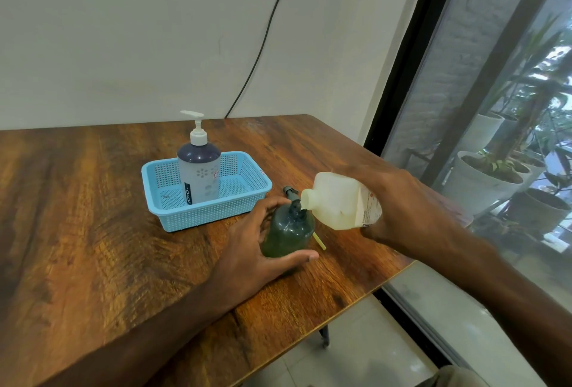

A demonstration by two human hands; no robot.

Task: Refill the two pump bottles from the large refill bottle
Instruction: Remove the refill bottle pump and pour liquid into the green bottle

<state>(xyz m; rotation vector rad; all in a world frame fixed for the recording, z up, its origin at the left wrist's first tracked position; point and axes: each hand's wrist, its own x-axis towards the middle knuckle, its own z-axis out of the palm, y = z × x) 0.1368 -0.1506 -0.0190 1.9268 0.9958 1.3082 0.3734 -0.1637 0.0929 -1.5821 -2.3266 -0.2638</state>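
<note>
A small dark green bottle (289,233) stands open-necked on the wooden table (93,232), my left hand (257,247) wrapped around its lower side. My right hand (399,210) grips the base of the large whitish refill bottle (339,201), tipped on its side with its mouth right at the green bottle's neck. Behind that neck lies a dark pump head (291,192), and a yellowish tube (319,242) shows on the table to the right of the green bottle. A second pump bottle (199,170), grey-blue with a white pump, stands upright in the blue basket (244,201).
The table's right edge (387,278) runs close to my right forearm, with tiled floor below. A glass window with potted plants (486,176) behind it fills the right side. A black cable (263,43) hangs down the wall behind the table.
</note>
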